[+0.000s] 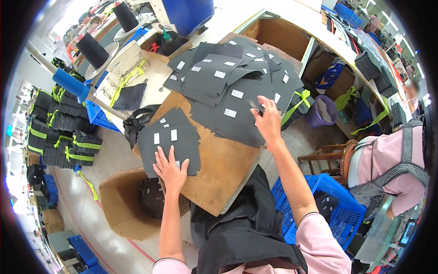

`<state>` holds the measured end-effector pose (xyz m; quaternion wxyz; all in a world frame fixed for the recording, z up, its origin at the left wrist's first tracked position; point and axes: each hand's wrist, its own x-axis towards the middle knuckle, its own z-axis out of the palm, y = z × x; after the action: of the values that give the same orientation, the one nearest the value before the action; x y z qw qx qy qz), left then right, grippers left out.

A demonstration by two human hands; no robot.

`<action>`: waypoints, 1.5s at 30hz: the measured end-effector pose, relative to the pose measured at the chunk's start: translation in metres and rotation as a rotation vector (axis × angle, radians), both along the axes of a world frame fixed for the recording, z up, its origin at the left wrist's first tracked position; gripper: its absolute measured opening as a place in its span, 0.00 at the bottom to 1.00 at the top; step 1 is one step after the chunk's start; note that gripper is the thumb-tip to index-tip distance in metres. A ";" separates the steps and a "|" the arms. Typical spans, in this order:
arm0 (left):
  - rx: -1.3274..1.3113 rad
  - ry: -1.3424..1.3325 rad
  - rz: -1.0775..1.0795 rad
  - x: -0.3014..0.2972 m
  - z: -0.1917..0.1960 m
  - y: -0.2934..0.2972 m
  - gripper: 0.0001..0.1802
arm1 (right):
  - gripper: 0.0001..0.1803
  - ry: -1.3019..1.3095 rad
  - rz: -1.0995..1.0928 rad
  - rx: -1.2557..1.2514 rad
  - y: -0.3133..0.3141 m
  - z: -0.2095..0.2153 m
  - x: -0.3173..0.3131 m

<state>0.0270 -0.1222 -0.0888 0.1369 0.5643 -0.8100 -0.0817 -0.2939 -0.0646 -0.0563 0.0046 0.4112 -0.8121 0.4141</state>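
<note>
My left hand (170, 172) lies with fingers spread on a small pile of dark grey fabric panels (182, 150), which bear white labels, at the left side of the brown board (205, 173). My right hand (269, 122) is curled over the near right part of a larger, loosely overlapping heap of similar panels (214, 89). Between its thumb and fingers is a small metal-tipped tool (252, 104), blurred, its exact kind unclear. Several panels in the heap lie askew, with their labels facing up.
An open cardboard box (123, 210) stands on the floor at left, and a blue crate (340, 214) at right. Black thread cones (92, 51) rise at upper left. Bundled dark stacks (68, 114) sit farther left. A seated person in pink (388, 164) is at right, near a purple bin (322, 112).
</note>
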 end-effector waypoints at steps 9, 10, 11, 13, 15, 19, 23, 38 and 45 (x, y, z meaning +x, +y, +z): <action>-0.038 -0.129 0.066 -0.026 -0.001 0.009 0.36 | 0.19 -0.286 0.018 0.125 0.007 -0.041 -0.073; -0.133 0.063 -0.015 -0.033 0.003 0.014 0.36 | 0.19 -0.288 0.021 0.124 0.012 -0.037 -0.066; -0.225 0.256 -0.100 -0.043 0.008 0.020 0.36 | 0.16 -0.414 -0.012 0.035 0.018 -0.033 -0.061; 0.279 0.896 -0.091 -0.069 0.023 0.046 0.37 | 0.08 -0.786 -0.011 -0.127 0.041 -0.016 -0.036; 0.775 1.270 0.142 -0.087 0.014 0.077 0.33 | 0.08 -1.282 0.090 -0.287 0.069 -0.008 0.004; 1.378 1.578 0.185 -0.094 0.042 0.097 0.33 | 0.06 -1.744 0.196 -0.393 0.131 -0.017 0.047; 1.518 1.470 0.209 -0.061 0.019 0.069 0.30 | 0.05 -1.807 0.183 -0.288 0.169 -0.025 0.081; 0.925 1.086 0.033 -0.042 0.060 0.104 0.08 | 0.18 -0.224 0.432 -0.265 0.178 0.057 0.126; 1.041 1.328 0.141 -0.040 0.091 0.116 0.12 | 0.20 -0.219 0.464 -0.104 0.149 0.058 0.134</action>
<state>-0.0130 -0.0058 0.0020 0.3119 0.4394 -0.3834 -0.7501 -0.1601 0.0849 0.0016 -0.1573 0.5385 -0.6691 0.4875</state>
